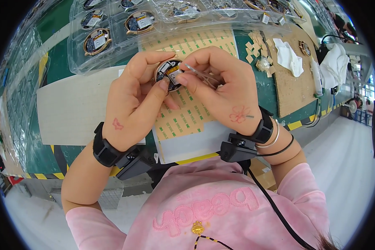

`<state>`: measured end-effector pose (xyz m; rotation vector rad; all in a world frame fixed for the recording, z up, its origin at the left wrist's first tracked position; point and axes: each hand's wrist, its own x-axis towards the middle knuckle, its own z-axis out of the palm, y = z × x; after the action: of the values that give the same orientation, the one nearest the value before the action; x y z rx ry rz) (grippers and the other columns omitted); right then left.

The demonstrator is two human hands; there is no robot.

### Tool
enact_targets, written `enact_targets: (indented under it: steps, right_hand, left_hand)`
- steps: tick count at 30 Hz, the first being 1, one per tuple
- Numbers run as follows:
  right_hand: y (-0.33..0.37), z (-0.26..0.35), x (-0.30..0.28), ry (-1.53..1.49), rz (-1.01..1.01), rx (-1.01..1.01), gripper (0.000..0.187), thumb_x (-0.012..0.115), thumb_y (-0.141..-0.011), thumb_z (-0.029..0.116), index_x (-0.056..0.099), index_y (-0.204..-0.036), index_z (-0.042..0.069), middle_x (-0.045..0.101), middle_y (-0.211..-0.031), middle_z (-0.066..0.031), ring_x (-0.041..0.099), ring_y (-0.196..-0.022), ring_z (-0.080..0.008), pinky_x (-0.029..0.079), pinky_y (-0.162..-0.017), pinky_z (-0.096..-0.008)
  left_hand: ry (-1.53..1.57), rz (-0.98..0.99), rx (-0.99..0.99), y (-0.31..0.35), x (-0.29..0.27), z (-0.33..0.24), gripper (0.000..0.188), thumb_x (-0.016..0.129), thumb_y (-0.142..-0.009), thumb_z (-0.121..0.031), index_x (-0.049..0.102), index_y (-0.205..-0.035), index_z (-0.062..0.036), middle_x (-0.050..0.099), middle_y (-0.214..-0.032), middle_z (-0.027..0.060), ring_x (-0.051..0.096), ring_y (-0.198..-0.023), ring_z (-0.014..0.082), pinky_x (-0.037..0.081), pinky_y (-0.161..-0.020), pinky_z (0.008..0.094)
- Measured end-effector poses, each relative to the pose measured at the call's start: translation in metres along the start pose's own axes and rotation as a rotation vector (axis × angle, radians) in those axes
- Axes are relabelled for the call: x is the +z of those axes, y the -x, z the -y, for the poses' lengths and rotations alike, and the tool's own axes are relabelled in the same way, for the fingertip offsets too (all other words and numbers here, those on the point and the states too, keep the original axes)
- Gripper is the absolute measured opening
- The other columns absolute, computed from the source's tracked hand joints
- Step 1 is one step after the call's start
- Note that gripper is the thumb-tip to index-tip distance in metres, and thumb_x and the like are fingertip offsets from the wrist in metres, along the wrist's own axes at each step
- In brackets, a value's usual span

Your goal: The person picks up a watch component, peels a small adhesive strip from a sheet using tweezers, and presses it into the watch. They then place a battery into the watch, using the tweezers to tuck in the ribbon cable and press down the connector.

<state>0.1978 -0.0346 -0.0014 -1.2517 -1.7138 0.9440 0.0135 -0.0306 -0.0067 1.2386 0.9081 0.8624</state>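
Observation:
My left hand (133, 96) is closed round the edge of a small round watch case (162, 68). Inside it show dark circuitry and a silver battery with yellow tape (175, 76). My left thumb lies over the case's lower rim. My right hand (227, 85) is closed on metal tweezers (202, 75), tucked between the fingers with their tips pointing up and left. Its thumb tip presses at the battery's right side, and part of the case is hidden behind the fingers. Below both hands lies a tan adhesive sheet (183, 118) with printed lines.
Clear plastic trays (77, 54) with several similar watch cases (98, 41) stand at the back. On the right, a brown board (285, 89) bears small tan squares (256, 46), a white cloth (288, 57) and another watch case (304, 48). A pale board (71, 112) lies left.

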Motion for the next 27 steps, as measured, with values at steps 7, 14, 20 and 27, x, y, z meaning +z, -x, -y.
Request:
enact_targets:
  steps: [7, 14, 20, 27]
  right_hand:
    - [-0.002, -0.002, 0.002, 0.039, -0.043, -0.017, 0.015, 0.072, -0.081, 0.003, 0.066, -0.094, 0.003, 0.064, -0.077, 0.0014, 0.057, -0.066, -0.0016, 0.045, -0.058, -0.0172]
    - [-0.004, -0.005, 0.005, 0.005, -0.052, 0.001, 0.015, 0.072, -0.08, 0.003, 0.068, -0.094, 0.002, 0.066, -0.08, -0.0012, 0.059, -0.067, -0.0039, 0.047, -0.06, -0.0189]
    - [-0.009, -0.009, 0.005, 0.137, -0.081, -0.215, 0.021, 0.072, -0.078, 0.001, 0.071, -0.099, 0.005, 0.065, -0.08, -0.004, 0.06, -0.067, -0.0079, 0.047, -0.059, -0.02]
    - [-0.01, -0.011, 0.005, 0.228, -0.124, -0.393, 0.029, 0.072, -0.073, -0.003, 0.072, -0.101, 0.008, 0.063, -0.084, -0.0054, 0.058, -0.065, -0.0135, 0.046, -0.057, -0.0221]
  left_hand:
    - [0.008, 0.001, 0.016, -0.001, 0.0, 0.003, 0.036, 0.046, -0.091, 0.003, 0.045, -0.126, -0.003, 0.062, -0.102, 0.0055, 0.062, -0.07, 0.0083, 0.042, -0.054, 0.0181]
    - [0.002, -0.007, 0.012, -0.002, 0.0, 0.004, 0.036, 0.046, -0.092, 0.002, 0.044, -0.127, -0.0036, 0.062, -0.101, 0.0058, 0.062, -0.07, 0.0079, 0.042, -0.054, 0.0179]
    - [0.023, -0.034, 0.026, -0.002, -0.003, 0.005, 0.035, 0.047, -0.094, -0.001, 0.041, -0.128, -0.0037, 0.063, -0.102, 0.0069, 0.064, -0.071, 0.0089, 0.042, -0.052, 0.017]
    - [0.033, -0.027, 0.045, -0.003, -0.004, 0.005, 0.039, 0.044, -0.094, -0.001, 0.039, -0.133, -0.0026, 0.065, -0.099, 0.0092, 0.066, -0.074, 0.0115, 0.044, -0.053, 0.0179]
